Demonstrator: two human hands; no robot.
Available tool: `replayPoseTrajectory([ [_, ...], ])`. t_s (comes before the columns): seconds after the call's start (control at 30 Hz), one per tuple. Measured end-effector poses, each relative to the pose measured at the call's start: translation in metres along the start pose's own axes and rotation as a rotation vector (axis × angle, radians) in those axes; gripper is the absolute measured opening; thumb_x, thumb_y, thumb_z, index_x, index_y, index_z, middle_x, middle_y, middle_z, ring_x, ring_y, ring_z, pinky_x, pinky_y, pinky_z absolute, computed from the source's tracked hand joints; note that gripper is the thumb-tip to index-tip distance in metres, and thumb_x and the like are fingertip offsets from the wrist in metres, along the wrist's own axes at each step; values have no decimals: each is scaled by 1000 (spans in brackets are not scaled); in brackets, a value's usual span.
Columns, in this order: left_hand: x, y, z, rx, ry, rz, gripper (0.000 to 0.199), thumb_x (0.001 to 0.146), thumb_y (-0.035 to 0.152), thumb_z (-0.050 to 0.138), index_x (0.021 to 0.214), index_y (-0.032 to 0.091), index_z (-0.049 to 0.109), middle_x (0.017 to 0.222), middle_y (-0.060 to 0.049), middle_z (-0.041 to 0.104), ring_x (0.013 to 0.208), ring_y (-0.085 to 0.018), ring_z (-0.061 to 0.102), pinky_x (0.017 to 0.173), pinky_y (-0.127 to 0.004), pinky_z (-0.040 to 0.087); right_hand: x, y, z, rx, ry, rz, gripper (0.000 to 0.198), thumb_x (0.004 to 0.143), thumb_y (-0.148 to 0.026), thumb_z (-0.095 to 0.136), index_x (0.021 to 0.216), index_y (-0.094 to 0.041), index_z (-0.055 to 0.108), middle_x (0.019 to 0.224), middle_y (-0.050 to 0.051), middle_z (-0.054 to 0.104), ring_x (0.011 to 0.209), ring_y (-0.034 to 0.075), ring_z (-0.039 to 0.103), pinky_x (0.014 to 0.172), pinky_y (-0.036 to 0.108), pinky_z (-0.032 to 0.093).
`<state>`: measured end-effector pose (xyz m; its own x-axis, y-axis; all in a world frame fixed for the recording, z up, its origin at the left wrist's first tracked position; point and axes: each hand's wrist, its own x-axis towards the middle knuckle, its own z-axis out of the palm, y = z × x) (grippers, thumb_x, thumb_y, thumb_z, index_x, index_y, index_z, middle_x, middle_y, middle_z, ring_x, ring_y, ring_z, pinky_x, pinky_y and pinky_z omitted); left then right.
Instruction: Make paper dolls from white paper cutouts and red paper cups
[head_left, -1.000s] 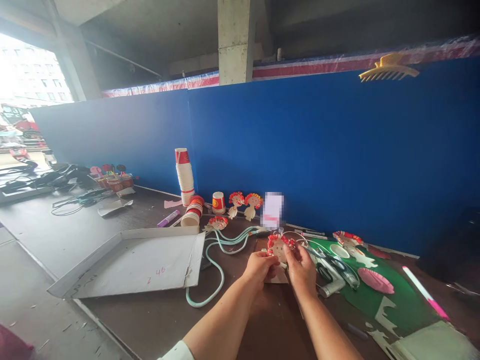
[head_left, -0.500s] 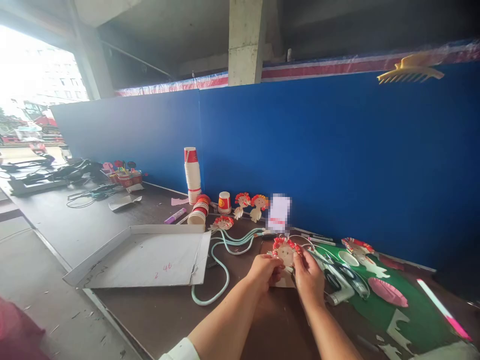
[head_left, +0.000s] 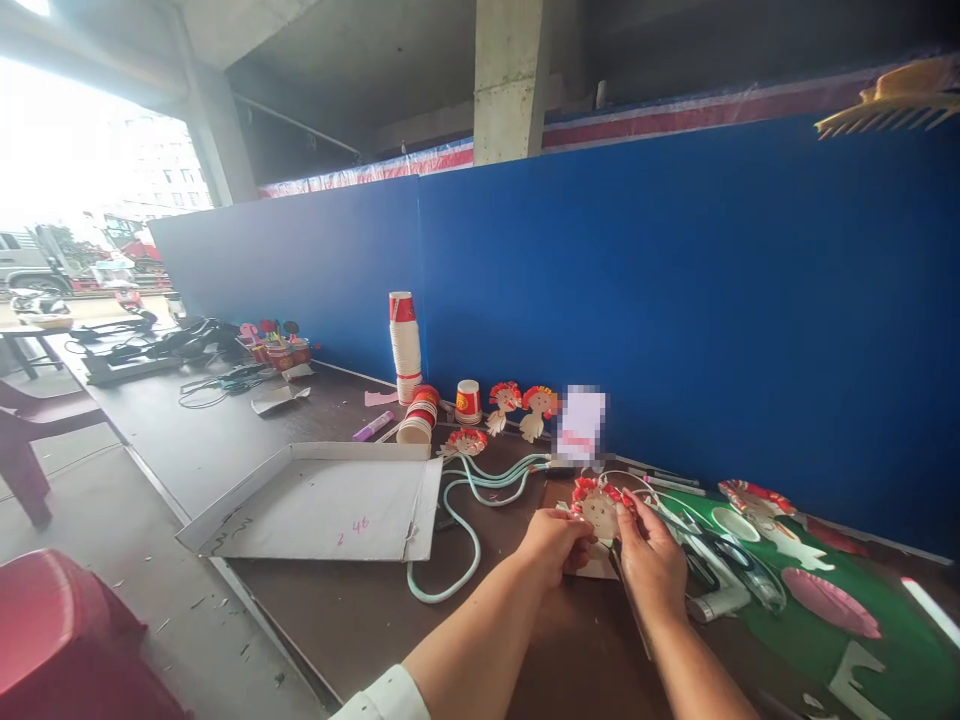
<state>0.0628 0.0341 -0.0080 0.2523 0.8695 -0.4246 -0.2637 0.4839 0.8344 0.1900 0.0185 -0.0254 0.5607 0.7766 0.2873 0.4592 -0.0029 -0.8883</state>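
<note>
Between both hands is a paper-cup doll (head_left: 598, 516) with a pale round face, drawn dots and a red fringe around its top. My left hand (head_left: 553, 545) pinches its left edge. My right hand (head_left: 652, 560) grips its right edge with thumb and fingers. Underneath lies a pale flat piece (head_left: 596, 562), partly hidden by the hands. Two similar dolls lean upright against the blue panel, a left one (head_left: 504, 405) and a right one (head_left: 536, 412). Another doll (head_left: 466, 441) lies nearer, beside the cables.
Left of my hands is a white cardboard tray (head_left: 322, 515), with pale green cables (head_left: 466, 585) beside it. Behind stand stacked paper cups (head_left: 406, 350) and a single upturned cup (head_left: 468, 401). A green mat (head_left: 780, 640) at right bears a pink scalloped piece (head_left: 831, 602) and tools.
The view has turned left, so everything sits further right, and a red stool shows more at lower left. Both hands keep their hold on the doll.
</note>
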Motion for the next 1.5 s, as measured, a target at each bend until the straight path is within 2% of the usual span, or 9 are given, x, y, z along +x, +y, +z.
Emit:
replayPoseTrajectory([
  [0.3, 2, -2, 0, -9, 3, 5, 13, 73, 11, 68, 67, 12, 56, 57, 0, 57, 40, -4, 41, 42, -18, 37, -1, -9, 0, 49, -2, 32, 73, 72, -65, 56, 124, -14, 68, 112, 16, 73, 99, 34, 67, 83, 41, 49],
  [0.57, 0, 0, 1, -13, 7, -8, 16, 70, 14, 73, 67, 12, 58, 57, 0, 57, 40, -4, 42, 41, -17, 37, 3, -4, 0, 0, -1, 13, 68, 76, -65, 52, 119, -16, 71, 107, 18, 74, 96, 35, 67, 81, 44, 50],
  [0.63, -1, 0, 1, -23, 20, -8, 16, 70, 14, 74, 67, 12, 58, 56, 0, 57, 40, -5, 42, 40, -17, 37, 3, -4, 3, 53, 1, 17, 76, 74, -66, 56, 129, -15, 64, 112, 17, 72, 100, 35, 66, 85, 44, 50],
  [0.73, -1, 2, 1, -69, 50, 7, 15, 71, 13, 73, 68, 11, 59, 56, 0, 57, 40, -4, 42, 40, -17, 38, 1, -2, 10, 260, -34, 27, 101, 66, -64, 68, 148, -13, 40, 131, 18, 63, 113, 33, 62, 92, 41, 50],
  [0.83, -1, 3, 0, -125, 86, 37, 13, 76, 9, 68, 66, 11, 59, 55, 1, 55, 39, -4, 41, 40, -16, 39, -2, 1, 17, 407, -105, 61, 115, 60, -61, 75, 151, -10, 27, 141, 21, 53, 122, 32, 57, 95, 38, 51],
  [0.93, -1, 4, 0, -151, 85, 47, 14, 78, 7, 64, 65, 11, 58, 52, 2, 52, 39, -3, 41, 41, -14, 40, -5, 0, 18, 396, -138, 52, 109, 63, -60, 74, 150, -10, 31, 135, 20, 58, 121, 32, 58, 93, 38, 51],
  [1.1, -2, 4, 1, -116, 69, 9, 11, 77, 8, 66, 68, 10, 60, 55, 1, 56, 37, -3, 41, 39, -15, 39, -8, -8, 10, 206, -76, 44, 94, 67, -61, 69, 143, -10, 45, 114, 16, 71, 107, 32, 65, 87, 37, 51],
  [1.3, -8, 5, 3, -74, 13, -53, 11, 76, 9, 67, 69, 10, 59, 57, -1, 58, 38, -3, 43, 39, -15, 39, -5, -9, 6, 77, -15, -32, 89, 72, -63, 61, 143, -11, 49, 139, 18, 56, 124, 33, 54, 100, 40, 43],
  [1.5, -6, 4, 1, -65, -15, -54, 11, 77, 7, 65, 69, 11, 57, 56, -1, 57, 38, -4, 42, 38, -15, 38, -5, -9, 6, 111, -23, -37, 75, 77, -60, 57, 136, -14, 57, 128, 16, 65, 114, 30, 62, 95, 40, 47],
])
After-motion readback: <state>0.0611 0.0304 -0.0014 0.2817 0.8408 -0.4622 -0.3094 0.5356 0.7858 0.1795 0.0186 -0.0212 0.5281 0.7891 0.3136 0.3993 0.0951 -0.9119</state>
